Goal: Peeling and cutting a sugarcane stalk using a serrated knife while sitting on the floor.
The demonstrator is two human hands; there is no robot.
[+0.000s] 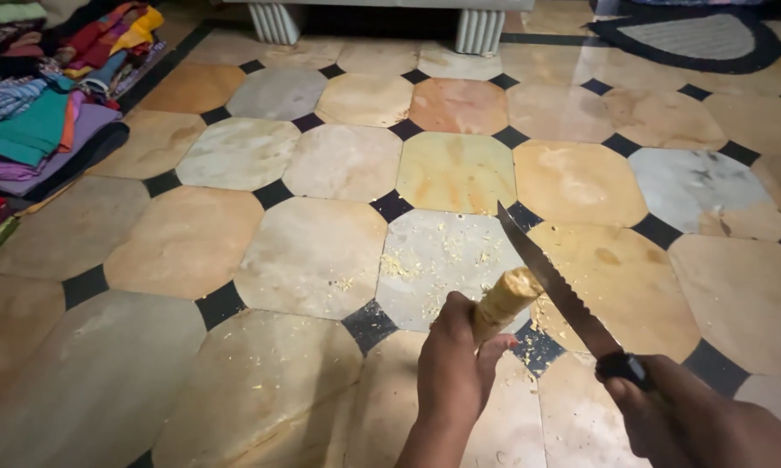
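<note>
Left hand (453, 360) clamped round pale yellow stalk (505, 303), tip angled up toward 1 o'clock. Right hand (694, 416) closed on dark handle of serrated knife (557, 286); blade touches stalk tip from its 3 o'clock side. Step in hand, by judgement: shaving the tip. Next stroke calls for blade kept clear of left fingers. Shavings (434, 260) on tiled floor (312, 251) at 12 o'clock. Folded cloth pile (35, 113) far off, 10 o'clock.

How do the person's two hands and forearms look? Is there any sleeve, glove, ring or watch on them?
Both are bare. The left hand shows up to the forearm, with no sleeve, glove, ring or watch in view. The right hand is also without glove or ring; its wrist runs out at the picture's lower corner, so a watch or sleeve further up cannot be ruled out.
</note>
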